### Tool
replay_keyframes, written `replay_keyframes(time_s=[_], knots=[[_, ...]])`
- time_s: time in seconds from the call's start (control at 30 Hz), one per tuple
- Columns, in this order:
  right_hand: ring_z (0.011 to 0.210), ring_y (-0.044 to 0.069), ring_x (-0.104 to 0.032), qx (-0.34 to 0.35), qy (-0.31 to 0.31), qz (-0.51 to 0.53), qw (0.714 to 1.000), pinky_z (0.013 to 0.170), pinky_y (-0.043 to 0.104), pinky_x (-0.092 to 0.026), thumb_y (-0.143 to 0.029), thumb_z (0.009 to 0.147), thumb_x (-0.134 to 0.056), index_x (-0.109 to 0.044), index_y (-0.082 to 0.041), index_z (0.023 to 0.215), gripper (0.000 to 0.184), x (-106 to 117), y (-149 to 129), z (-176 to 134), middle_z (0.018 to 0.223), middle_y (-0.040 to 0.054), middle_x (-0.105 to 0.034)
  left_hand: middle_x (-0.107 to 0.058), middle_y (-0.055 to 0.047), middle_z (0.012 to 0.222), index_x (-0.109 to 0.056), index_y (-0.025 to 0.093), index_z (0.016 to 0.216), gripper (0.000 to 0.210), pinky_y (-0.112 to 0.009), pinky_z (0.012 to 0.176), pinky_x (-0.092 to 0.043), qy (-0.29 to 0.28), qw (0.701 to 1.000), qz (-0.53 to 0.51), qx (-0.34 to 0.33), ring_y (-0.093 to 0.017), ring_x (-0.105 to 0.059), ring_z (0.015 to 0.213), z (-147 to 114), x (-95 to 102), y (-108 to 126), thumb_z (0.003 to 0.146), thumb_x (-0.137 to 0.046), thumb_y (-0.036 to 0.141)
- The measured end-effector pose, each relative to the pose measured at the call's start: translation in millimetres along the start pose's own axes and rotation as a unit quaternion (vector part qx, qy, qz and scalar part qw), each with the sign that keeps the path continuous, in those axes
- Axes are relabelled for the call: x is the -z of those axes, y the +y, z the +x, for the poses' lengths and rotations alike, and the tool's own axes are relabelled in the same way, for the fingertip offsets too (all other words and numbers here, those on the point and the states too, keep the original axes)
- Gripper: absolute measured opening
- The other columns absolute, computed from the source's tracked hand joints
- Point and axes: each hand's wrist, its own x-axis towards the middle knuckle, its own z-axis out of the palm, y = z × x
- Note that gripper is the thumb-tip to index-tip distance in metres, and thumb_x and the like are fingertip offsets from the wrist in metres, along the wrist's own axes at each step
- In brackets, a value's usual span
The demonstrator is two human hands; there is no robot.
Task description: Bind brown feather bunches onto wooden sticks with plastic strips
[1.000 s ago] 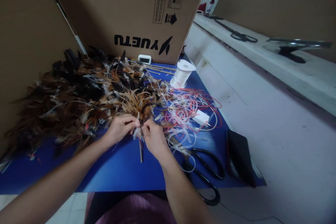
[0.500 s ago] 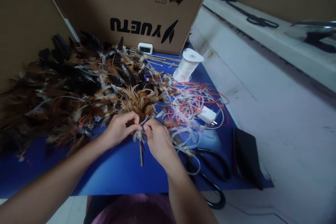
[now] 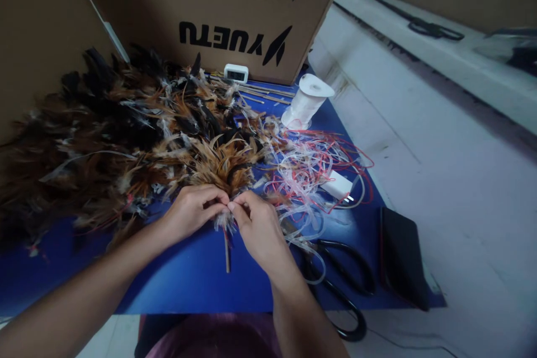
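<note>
Meeting now tip to tip, with left hand (image 3: 199, 207) and right hand (image 3: 258, 226) both pinched narrow, thumb against finger, at the neck of the bundle (image 3: 218, 165). Set slightly apart a second ago, with a pale strand upright by the left fingertips; half a second ago, slanting between both hands; now lost from sight. Cannot tell whether caught in either pinch, the closest point being covered by the fingers. Judging by that change, drawn in to fine work on one small spot, probably around the stick (image 3: 227, 254), and seemingly unfinished. Lying in front of the pile (image 3: 126, 134) on the blue table (image 3: 188, 288): the bundle, fanned away from the body, with pale fluff below the fingers and the stick pointing back toward the near edge. To the right, tangled and well clear of the fingertips, ribbon (image 3: 300, 170) in white and red, with the spool (image 3: 312, 100) just behind. Nearer, beside the right forearm, black-handled scissors (image 3: 350, 268), untouched.
</note>
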Motion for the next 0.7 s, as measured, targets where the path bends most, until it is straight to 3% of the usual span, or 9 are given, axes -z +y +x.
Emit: replay_keyframes(time_s=[0.3,0.5,0.6,0.7], knots=[[0.059,0.011,-0.05,0.029,0.011,0.029,0.999,0.058,0.023,-0.034,-0.024,0.085,-0.057,-0.059,-0.018,0.076,0.012,-3.3,-3.7,-2.1,0.067,-0.0018,-0.059,-0.066,-0.002,0.076,-0.065,0.016,0.085,0.011,-0.021,0.063,-0.046,0.003,0.997,0.053,-0.053,-0.012,-0.062,0.069,-3.9,-5.2,1.6,0.086,-0.054,0.013],[0.077,0.013,-0.058,0.088,0.032,0.07,0.993,0.07,0.024,-0.042,-0.018,0.09,-0.046,-0.063,-0.019,0.091,0.017,1.0,1.1,-0.1,0.085,0.0017,-0.063,-0.062,0.004,0.064,-0.063,0.018,0.078,0.01,-0.018,0.059,-0.043,-0.004,1.0,0.021,0.009,-0.008,-0.058,0.059,-6.7,1.8,4.7,0.085,-0.058,0.013],[0.089,0.014,-0.058,0.117,0.023,0.032,0.992,0.079,0.025,-0.044,-0.008,0.083,-0.049,-0.063,-0.021,0.104,0.028,1.4,3.0,0.2,0.1,0.0035,-0.061,-0.061,0.006,0.061,-0.063,0.019,0.077,0.009,-0.018,0.058,-0.042,-0.004,1.0,0.002,0.029,-0.008,-0.057,0.056,-6.6,4.7,5.5,0.084,-0.059,0.014],[0.089,0.015,-0.058,0.119,0.014,-0.011,0.993,0.081,0.026,-0.044,-0.009,0.084,-0.051,-0.066,-0.022,0.099,0.024,0.5,2.3,0.3,0.097,0.004,-0.061,-0.061,0.006,0.061,-0.062,0.019,0.076,0.011,-0.018,0.058,-0.041,-0.006,0.999,-0.002,0.033,-0.008,-0.057,0.056,-6.3,5.1,5.2,0.084,-0.058,0.014]])
